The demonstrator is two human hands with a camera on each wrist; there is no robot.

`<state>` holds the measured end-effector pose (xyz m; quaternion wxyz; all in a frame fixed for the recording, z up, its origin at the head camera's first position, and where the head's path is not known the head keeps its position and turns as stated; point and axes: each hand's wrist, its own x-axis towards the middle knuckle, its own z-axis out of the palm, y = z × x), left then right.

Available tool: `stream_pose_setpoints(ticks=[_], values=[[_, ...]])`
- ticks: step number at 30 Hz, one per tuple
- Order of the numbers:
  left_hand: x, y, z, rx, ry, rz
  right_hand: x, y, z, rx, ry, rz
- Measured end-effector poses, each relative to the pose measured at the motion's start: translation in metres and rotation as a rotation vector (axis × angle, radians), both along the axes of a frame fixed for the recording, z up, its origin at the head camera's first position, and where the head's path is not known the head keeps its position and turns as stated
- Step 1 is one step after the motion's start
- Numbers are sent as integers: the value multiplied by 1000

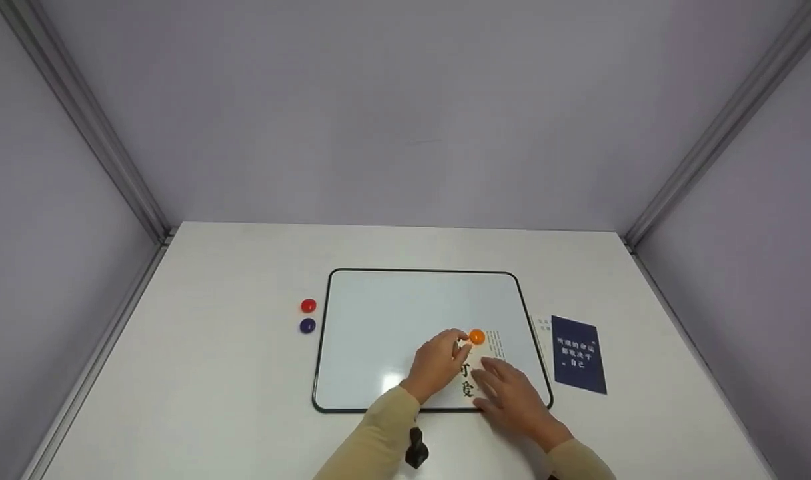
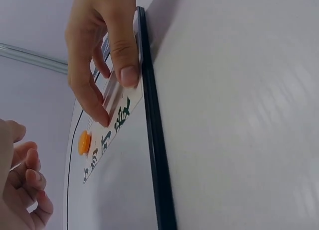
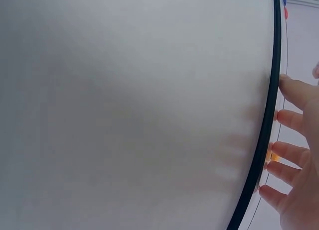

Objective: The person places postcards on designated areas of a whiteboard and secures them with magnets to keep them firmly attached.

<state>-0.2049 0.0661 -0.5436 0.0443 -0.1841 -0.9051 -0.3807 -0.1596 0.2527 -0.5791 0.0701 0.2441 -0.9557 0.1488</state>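
A cream card (image 1: 494,347) with dark Chinese characters lies on the lower right of a black-framed whiteboard (image 1: 392,313). Near the card's top sits a round orange magnet (image 1: 477,337). My left hand (image 1: 437,363) is just left of the magnet, its fingers loosely bent; in the left wrist view that hand (image 2: 25,182) holds nothing and a gap separates it from the magnet (image 2: 84,143). With fingers spread, my right hand (image 1: 514,398) rests on the card's lower right part. The right wrist view shows its fingertips (image 3: 284,148) at the board's dark edge.
A red magnet (image 1: 308,305) and a dark blue magnet (image 1: 307,326) lie left of the board on the white table (image 1: 212,347). Right of the board, a navy card (image 1: 580,353) with white writing overlaps a pale card (image 1: 542,328). Grey walls enclose the table.
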Motion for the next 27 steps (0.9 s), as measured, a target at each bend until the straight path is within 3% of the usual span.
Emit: stream_pose_setpoints(ticks=[6, 14, 21, 27], values=[[5, -13, -4, -13, 1, -13, 1, 0, 2, -9, -55, -29], [9, -32, -2, -145, 116, -58, 4, -1, 1, -22, -84, -49], [15, -49, 0, -220, 143, -71, 6, 1, 1, -27, -97, -67], [22, -62, -5, -258, 169, -68, 7, 2, 3, -47, -110, -74]])
